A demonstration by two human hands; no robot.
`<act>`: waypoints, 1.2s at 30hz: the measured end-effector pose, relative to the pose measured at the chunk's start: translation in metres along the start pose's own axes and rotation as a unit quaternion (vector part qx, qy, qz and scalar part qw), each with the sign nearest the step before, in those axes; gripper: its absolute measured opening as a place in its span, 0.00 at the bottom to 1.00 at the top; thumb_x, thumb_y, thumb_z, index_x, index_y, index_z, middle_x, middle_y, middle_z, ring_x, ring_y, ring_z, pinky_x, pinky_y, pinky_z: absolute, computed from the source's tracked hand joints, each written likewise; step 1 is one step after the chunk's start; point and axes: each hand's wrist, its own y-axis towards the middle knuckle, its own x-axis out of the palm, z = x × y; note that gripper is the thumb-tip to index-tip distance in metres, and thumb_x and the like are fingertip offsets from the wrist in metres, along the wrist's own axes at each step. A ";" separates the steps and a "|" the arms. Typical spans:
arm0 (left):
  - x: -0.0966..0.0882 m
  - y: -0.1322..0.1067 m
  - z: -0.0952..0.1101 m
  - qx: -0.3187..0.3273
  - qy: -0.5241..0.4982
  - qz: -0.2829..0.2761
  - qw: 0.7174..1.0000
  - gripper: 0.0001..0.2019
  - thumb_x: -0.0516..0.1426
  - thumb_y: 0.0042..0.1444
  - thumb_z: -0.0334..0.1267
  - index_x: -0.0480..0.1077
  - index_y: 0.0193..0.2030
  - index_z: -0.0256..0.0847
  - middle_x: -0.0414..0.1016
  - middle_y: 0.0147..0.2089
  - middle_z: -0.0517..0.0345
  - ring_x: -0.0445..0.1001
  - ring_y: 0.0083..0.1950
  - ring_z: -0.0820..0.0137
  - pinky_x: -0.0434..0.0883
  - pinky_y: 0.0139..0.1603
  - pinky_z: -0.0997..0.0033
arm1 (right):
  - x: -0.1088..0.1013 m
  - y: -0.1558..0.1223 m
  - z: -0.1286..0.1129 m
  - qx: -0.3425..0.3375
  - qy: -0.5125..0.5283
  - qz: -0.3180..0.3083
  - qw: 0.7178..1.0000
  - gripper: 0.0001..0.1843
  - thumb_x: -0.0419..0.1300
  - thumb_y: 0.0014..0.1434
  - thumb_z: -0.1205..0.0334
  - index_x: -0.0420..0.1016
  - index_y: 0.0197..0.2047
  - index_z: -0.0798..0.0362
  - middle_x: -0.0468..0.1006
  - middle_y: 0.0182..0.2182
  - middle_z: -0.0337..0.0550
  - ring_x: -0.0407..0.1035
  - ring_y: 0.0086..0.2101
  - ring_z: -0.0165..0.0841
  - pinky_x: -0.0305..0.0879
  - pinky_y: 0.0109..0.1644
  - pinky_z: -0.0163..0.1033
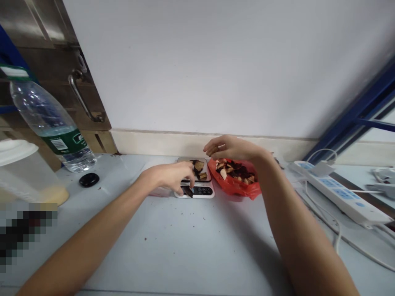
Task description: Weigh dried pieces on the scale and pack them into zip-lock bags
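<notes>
A small digital kitchen scale stands near the wall, with several brown dried slices on its plate. My left hand reaches over the scale's left side, thumb and fingers curled around a dark dried slice in front of the control panel. Just right of the scale sits an open red plastic bag, full of mixed pale and dark dried pieces. Above the back of this bag hovers my right hand, its fingers loosely bent and apart, holding nothing that I can see.
On the left stand a water bottle and a lidded translucent container, with a black round cap nearby. A white power strip with cables lies at right. Crumbs dot the tabletop; a wall rises behind.
</notes>
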 end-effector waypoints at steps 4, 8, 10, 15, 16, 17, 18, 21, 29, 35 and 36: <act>0.002 0.001 0.001 0.000 0.001 -0.007 1.000 0.06 0.65 0.44 0.31 0.78 0.30 0.44 0.73 0.45 0.56 0.73 0.48 0.63 0.70 0.43 0.72 | -0.018 -0.016 0.009 -0.004 -0.006 -0.031 0.999 0.14 0.62 0.54 0.63 0.81 0.44 0.52 0.83 0.44 0.44 0.77 0.43 0.38 0.71 0.47 0.38; -0.013 -0.007 -0.004 -0.016 -0.039 0.022 0.999 0.06 0.62 0.50 0.35 0.78 0.37 0.43 0.74 0.47 0.55 0.74 0.45 0.65 0.70 0.45 0.70 | -0.029 -0.025 0.019 0.039 -0.072 -0.037 0.996 0.12 0.62 0.52 0.61 0.82 0.40 0.52 0.84 0.41 0.43 0.77 0.41 0.38 0.70 0.45 0.38; -0.022 -0.012 -0.009 -0.027 -0.043 0.064 0.997 0.09 0.60 0.53 0.39 0.77 0.41 0.43 0.74 0.47 0.55 0.74 0.45 0.65 0.69 0.48 0.69 | -0.032 -0.027 0.022 0.065 -0.102 -0.039 0.992 0.11 0.61 0.52 0.63 0.82 0.38 0.51 0.84 0.38 0.42 0.76 0.39 0.38 0.69 0.43 0.38; -0.036 -0.017 -0.020 -0.031 -0.003 0.159 0.987 0.12 0.58 0.56 0.44 0.76 0.42 0.41 0.76 0.46 0.53 0.74 0.47 0.62 0.68 0.50 0.65 | -0.035 -0.030 0.030 0.090 -0.137 -0.030 0.986 0.10 0.61 0.55 0.59 0.82 0.39 0.49 0.84 0.36 0.42 0.76 0.36 0.37 0.68 0.39 0.37; -0.036 -0.017 -0.021 -0.032 0.002 0.166 0.986 0.12 0.58 0.57 0.45 0.76 0.42 0.41 0.76 0.46 0.53 0.74 0.47 0.62 0.68 0.51 0.65 | -0.034 -0.029 0.031 0.092 -0.137 -0.030 0.986 0.10 0.62 0.55 0.58 0.82 0.39 0.49 0.84 0.36 0.41 0.76 0.36 0.37 0.68 0.38 0.37; -0.037 -0.017 -0.021 -0.034 0.004 0.173 0.984 0.13 0.58 0.57 0.46 0.76 0.43 0.41 0.76 0.46 0.53 0.74 0.47 0.62 0.68 0.51 0.65 | -0.034 -0.028 0.033 0.095 -0.136 -0.032 0.986 0.10 0.62 0.55 0.57 0.82 0.39 0.49 0.84 0.35 0.41 0.76 0.36 0.37 0.68 0.37 0.36; -0.036 -0.017 -0.021 -0.036 0.006 0.179 0.983 0.13 0.58 0.58 0.47 0.76 0.43 0.41 0.77 0.46 0.53 0.74 0.47 0.62 0.69 0.51 0.64 | -0.033 -0.027 0.035 0.099 -0.135 -0.034 0.985 0.10 0.63 0.55 0.57 0.82 0.39 0.49 0.84 0.35 0.41 0.76 0.36 0.37 0.68 0.37 0.36; -0.034 -0.016 -0.018 -0.032 0.005 0.198 0.980 0.14 0.58 0.59 0.47 0.76 0.44 0.41 0.77 0.46 0.52 0.74 0.47 0.61 0.69 0.52 0.63 | -0.031 -0.024 0.037 0.124 -0.135 -0.018 0.983 0.11 0.64 0.54 0.60 0.82 0.41 0.49 0.85 0.38 0.41 0.77 0.37 0.37 0.70 0.37 0.35; -0.008 0.026 0.013 0.041 -0.013 0.248 0.968 0.08 0.59 0.61 0.35 0.76 0.46 0.39 0.76 0.48 0.50 0.75 0.49 0.63 0.72 0.52 0.64 | -0.033 -0.032 0.015 0.201 -0.134 0.013 0.970 0.20 0.60 0.61 0.58 0.76 0.56 0.49 0.84 0.47 0.46 0.80 0.35 0.35 0.73 0.37 0.36; -0.016 0.050 0.034 0.016 0.040 0.329 0.943 0.18 0.53 0.66 0.36 0.69 0.62 0.39 0.70 0.63 0.44 0.69 0.62 0.59 0.68 0.61 0.57 | -0.040 -0.040 0.016 0.198 -0.140 0.025 0.970 0.21 0.58 0.62 0.57 0.76 0.58 0.49 0.85 0.44 0.48 0.80 0.36 0.38 0.74 0.35 0.38; -0.023 0.043 0.031 -0.010 0.037 0.310 0.950 0.19 0.51 0.67 0.37 0.69 0.62 0.39 0.73 0.61 0.45 0.72 0.59 0.59 0.69 0.59 0.58 | -0.041 -0.041 0.018 0.194 -0.140 0.025 0.971 0.21 0.58 0.61 0.56 0.76 0.57 0.49 0.85 0.44 0.48 0.80 0.36 0.39 0.74 0.36 0.39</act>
